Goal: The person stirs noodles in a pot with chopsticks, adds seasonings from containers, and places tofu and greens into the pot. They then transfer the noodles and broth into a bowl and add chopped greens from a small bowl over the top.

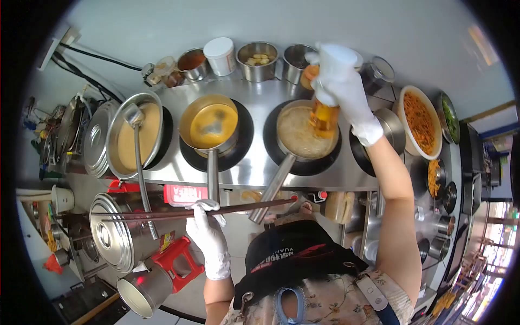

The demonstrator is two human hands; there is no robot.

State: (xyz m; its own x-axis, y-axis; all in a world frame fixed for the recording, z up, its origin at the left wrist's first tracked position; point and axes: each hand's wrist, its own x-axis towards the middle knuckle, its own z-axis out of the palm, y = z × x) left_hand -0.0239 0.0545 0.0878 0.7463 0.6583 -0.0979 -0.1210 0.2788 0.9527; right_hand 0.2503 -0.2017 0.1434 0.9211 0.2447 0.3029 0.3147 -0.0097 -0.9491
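Note:
My right hand, in a white glove, is wrapped round a bottle of amber liquid with a white upper part. It is held over the right side of a saucepan of pale, bubbling liquid. My gloved left hand grips a pair of long dark chopsticks, level in front of the counter. They cross the saucepan handles. Left of that pan, a second saucepan holds yellow-orange liquid on its own burner. Whether the bottle is pouring cannot be made out.
A large pan of beige liquid with a ladle stands at the left. Along the wall are metal pots and a white tub. A bowl of orange-brown food is at the right. Below left are a lidded pot and red stool.

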